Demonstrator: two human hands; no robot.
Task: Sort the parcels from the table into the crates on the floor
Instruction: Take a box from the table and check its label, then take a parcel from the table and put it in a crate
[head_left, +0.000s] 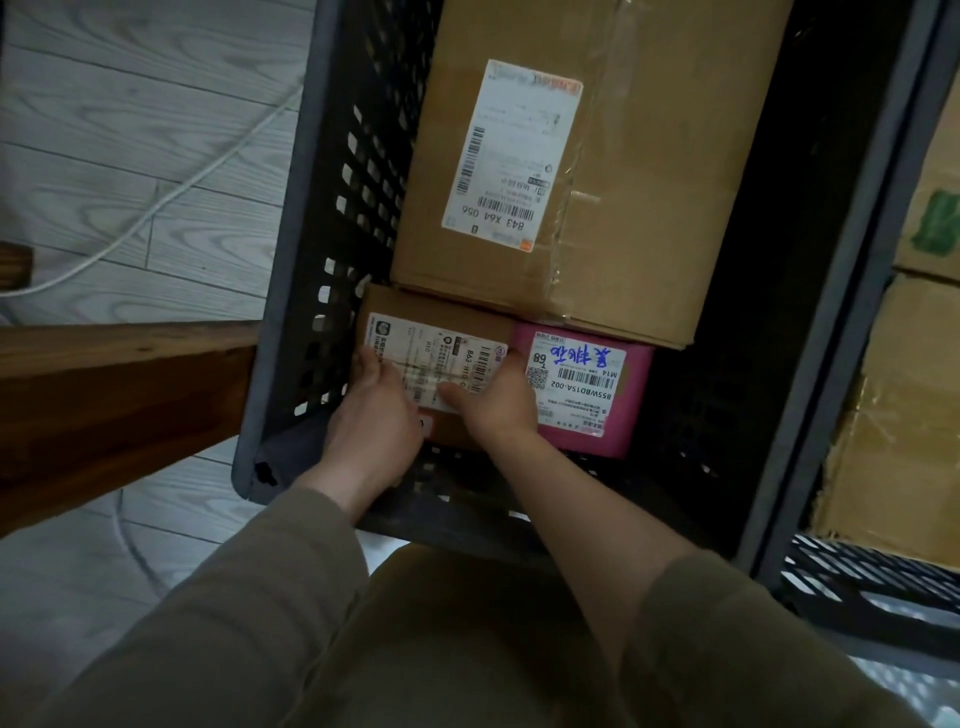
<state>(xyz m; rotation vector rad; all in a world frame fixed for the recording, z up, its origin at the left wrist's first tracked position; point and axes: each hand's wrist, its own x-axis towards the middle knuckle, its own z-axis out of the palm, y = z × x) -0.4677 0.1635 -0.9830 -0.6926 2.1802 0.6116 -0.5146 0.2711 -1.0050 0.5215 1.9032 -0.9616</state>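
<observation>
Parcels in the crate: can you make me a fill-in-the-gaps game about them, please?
1. Inside the dark crate you can see ____ parcels.
2. The left hand and right hand grip the small brown box; the neighbouring parcel is coloured ____.
3. The handwriting on that parcel's label is ____.
Missing words: three, pink, blue.
</observation>
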